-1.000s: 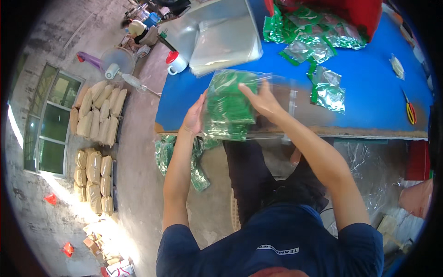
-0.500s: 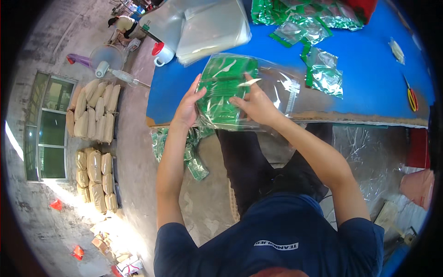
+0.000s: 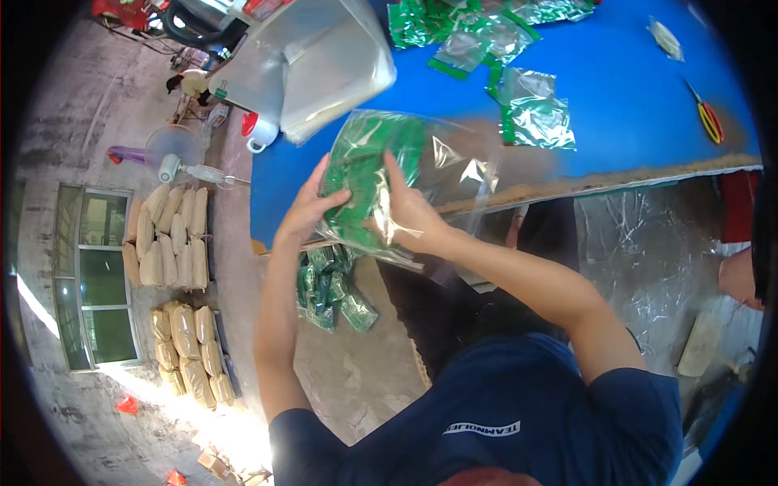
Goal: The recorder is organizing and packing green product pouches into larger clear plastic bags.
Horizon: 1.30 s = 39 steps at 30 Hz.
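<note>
A clear plastic bag (image 3: 463,174) with a stack of green packets (image 3: 395,134) inside is between my hands, at the front left of the blue table. My left hand (image 3: 309,206) grips the bag's left edge, its thumb lying over the packets. My right hand (image 3: 415,217) closes on the right side of the bag with its index finger stretched along the stack; glare hides some of its fingers. I cannot tell whether they are inside the film. The loose end of the bag sticks out to the right.
On the blue table (image 3: 616,89) lie a pile of clear bags (image 3: 336,69), loose green-edged packets (image 3: 535,121), scissors (image 3: 707,117) and a small clear packet (image 3: 664,39). A white mug (image 3: 261,131) stands at the left edge. Below are green bundles (image 3: 328,287). A person (image 3: 193,85) is far left.
My view has shifted, so the table appears farther left and tilted. Both hands still hold the bag, now lower and nearer the table's front edge, with the bag tilted more.
</note>
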Motion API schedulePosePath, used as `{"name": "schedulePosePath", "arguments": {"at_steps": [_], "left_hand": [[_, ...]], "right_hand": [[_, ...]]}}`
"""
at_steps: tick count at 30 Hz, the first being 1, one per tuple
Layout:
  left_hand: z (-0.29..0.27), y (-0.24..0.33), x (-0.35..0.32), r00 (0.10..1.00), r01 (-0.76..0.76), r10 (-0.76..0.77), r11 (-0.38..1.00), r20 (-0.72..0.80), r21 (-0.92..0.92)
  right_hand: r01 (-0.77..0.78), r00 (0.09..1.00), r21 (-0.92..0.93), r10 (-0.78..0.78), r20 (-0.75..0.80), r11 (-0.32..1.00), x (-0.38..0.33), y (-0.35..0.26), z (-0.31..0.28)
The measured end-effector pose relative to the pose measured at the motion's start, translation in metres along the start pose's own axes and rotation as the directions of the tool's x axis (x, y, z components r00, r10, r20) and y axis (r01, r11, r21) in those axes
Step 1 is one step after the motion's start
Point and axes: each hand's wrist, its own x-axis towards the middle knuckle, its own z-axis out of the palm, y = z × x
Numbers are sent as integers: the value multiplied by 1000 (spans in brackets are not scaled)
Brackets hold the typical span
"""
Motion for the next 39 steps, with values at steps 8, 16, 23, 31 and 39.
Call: {"name": "schedulePosePath", "arguments": {"at_steps": [8,16,23,31,39], "left_hand": [[66,3,7,912,-279,385,333,140,901],[44,25,36,772,-561,281,-117,570,819],[60,-32,18,892,-235,450,541,-42,808],[50,24,21,861,-147,434,713,-266,685],[8,0,75,997,-21,23,999,-68,40]], "right_hand": [[170,981,-323,-129,143,931,-53,10,-53],[153,988,-375,-131,84,914,-96,10,-69],[407,890,-584,-449,81,702,-101,13,-56],[233,839,-829,-536,-93,508,-48,24,-81],[-38,924,-230,-53,-379,972,58,31,-69]]}}
